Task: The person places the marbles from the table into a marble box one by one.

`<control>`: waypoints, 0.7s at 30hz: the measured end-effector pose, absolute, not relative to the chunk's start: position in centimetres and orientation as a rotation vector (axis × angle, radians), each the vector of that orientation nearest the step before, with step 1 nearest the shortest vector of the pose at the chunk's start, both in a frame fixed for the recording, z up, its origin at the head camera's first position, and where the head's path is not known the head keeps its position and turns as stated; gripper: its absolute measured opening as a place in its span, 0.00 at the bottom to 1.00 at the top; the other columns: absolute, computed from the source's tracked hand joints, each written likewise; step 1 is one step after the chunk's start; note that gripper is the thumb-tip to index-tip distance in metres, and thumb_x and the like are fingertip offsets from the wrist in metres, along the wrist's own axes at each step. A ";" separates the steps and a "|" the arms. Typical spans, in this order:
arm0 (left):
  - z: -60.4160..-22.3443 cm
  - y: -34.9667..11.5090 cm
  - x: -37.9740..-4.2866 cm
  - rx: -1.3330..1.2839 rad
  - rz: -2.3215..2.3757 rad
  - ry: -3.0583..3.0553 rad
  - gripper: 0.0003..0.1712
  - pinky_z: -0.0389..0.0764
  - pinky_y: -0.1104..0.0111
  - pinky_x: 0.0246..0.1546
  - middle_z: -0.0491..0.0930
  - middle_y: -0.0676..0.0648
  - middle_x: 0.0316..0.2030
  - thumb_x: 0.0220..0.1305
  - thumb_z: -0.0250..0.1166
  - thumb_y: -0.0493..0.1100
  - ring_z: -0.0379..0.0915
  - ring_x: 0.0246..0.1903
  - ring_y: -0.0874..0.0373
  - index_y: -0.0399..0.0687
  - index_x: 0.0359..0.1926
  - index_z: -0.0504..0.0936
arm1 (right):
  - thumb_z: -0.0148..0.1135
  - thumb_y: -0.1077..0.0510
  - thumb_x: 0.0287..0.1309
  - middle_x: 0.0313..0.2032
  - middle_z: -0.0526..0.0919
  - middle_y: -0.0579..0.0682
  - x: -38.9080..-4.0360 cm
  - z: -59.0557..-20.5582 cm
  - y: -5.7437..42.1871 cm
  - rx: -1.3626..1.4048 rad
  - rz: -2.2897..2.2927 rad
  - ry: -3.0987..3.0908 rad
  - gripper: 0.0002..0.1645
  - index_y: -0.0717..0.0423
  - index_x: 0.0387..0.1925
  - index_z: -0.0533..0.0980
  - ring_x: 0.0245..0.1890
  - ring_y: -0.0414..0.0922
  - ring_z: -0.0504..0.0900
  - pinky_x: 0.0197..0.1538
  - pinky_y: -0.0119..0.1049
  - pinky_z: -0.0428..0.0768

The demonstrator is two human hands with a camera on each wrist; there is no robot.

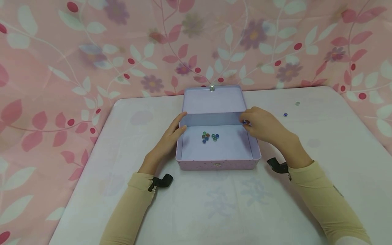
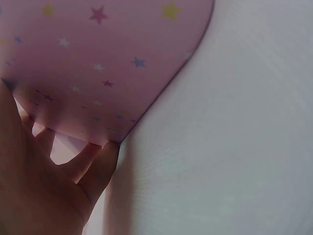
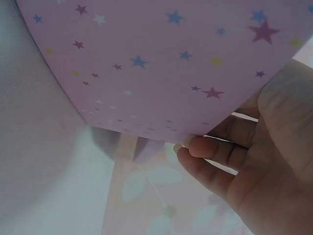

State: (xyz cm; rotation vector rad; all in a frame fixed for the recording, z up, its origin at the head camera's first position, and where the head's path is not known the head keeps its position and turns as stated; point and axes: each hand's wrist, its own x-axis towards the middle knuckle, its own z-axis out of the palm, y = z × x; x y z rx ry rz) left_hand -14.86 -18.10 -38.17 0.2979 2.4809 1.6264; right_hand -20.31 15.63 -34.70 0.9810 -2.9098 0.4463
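A lilac tin box with its hinged lid raised sits on the white table. Two small clusters of glass marbles, green, amber and blue, lie on its floor. My left hand rests along the box's left side, thumb at the rim and extended fingers against the star-patterned outer wall. Over the right wall near the back corner, my right hand pinches a dark blue marble between thumb and forefinger. In the right wrist view, other fingers of that hand meet the wall's outside; the marble is hidden there.
Right of the box, a blue marble and a pale green marble lie loose on the white tablecloth. Behind the table hangs a pink floral curtain. Black wrist cameras sit at both sleeves.
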 end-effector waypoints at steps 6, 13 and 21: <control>-38.2 -18.1 -14.8 0.291 1.625 2.482 0.34 0.43 0.48 0.78 0.41 0.54 0.80 0.78 0.47 0.51 0.36 0.79 0.48 0.62 0.79 0.48 | 0.64 0.66 0.57 0.39 0.86 0.53 -20.2 -35.0 15.5 0.971 0.415 -2.914 0.09 0.59 0.40 0.84 0.41 0.51 0.76 0.46 0.48 0.80; -38.2 -18.1 -14.8 0.295 1.618 2.491 0.33 0.44 0.49 0.79 0.42 0.53 0.80 0.78 0.47 0.51 0.36 0.79 0.49 0.61 0.79 0.49 | 0.67 0.64 0.55 0.38 0.88 0.50 -20.2 -35.2 15.2 0.960 0.351 -2.901 0.08 0.56 0.38 0.85 0.39 0.49 0.74 0.43 0.43 0.79; -38.1 -18.1 -14.9 0.312 1.621 2.498 0.33 0.43 0.52 0.79 0.43 0.53 0.80 0.78 0.47 0.50 0.35 0.80 0.54 0.59 0.79 0.49 | 0.65 0.65 0.56 0.39 0.87 0.51 -20.1 -35.2 15.3 0.929 0.334 -2.946 0.09 0.57 0.40 0.84 0.40 0.49 0.73 0.44 0.45 0.78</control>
